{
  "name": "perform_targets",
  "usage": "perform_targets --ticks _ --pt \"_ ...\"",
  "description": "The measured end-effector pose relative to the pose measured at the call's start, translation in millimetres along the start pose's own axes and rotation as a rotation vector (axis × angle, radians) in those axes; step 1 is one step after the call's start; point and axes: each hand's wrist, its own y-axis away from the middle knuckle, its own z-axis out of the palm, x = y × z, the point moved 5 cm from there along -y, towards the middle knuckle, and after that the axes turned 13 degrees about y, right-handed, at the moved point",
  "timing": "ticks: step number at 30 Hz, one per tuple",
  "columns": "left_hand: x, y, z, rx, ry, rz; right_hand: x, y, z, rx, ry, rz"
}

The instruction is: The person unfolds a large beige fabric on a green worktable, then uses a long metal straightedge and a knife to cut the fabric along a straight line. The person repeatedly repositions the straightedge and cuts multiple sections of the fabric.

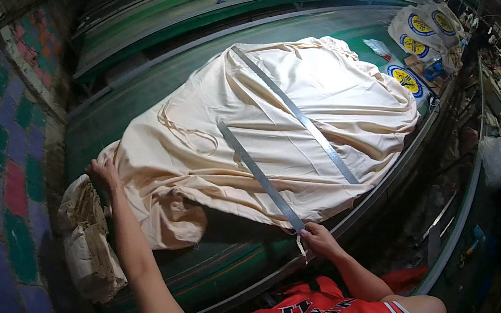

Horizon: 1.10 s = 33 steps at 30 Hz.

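A large sheet of cream cloth (pixel 254 96) lies rumpled across a long green table, with a loose cord loop (pixel 198 142) on it. My left hand (pixel 106 175) is at the cloth's left corner, its fingers closed on the edge. By the table's near edge, my right hand (pixel 322 241) grips the lower end of a flat metal strip (pixel 259 173), which slants over the cloth. A second, longer metal strip (pixel 296 110) rests on the cloth to the right, roughly parallel to the first and untouched by either hand.
Folded cream fabric bundles (pixel 92 249) stand beside my left forearm, next to a painted brick wall (pixel 1 191). Printed cloth pieces (pixel 418 29) with blue and yellow emblems lie at the far right. More long tables (pixel 224 1) extend behind; clutter and a plastic bag (pixel 496 161) are at right.
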Motion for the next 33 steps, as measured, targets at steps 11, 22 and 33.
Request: perform_targets --ticks 11,22,33 --pt "14.8 95.3 -19.1 -0.534 0.722 -0.36 -46.8 12.7 -13.3 0.1 0.165 -0.055" --pt "59.5 169.1 21.4 -0.929 0.195 -0.327 -70.4 2.2 14.7 -0.035 -0.023 -0.003" --pt "9.7 142.9 121.3 -0.851 -0.025 -0.323 -69.1 16.8 18.8 0.092 -0.027 -0.019"
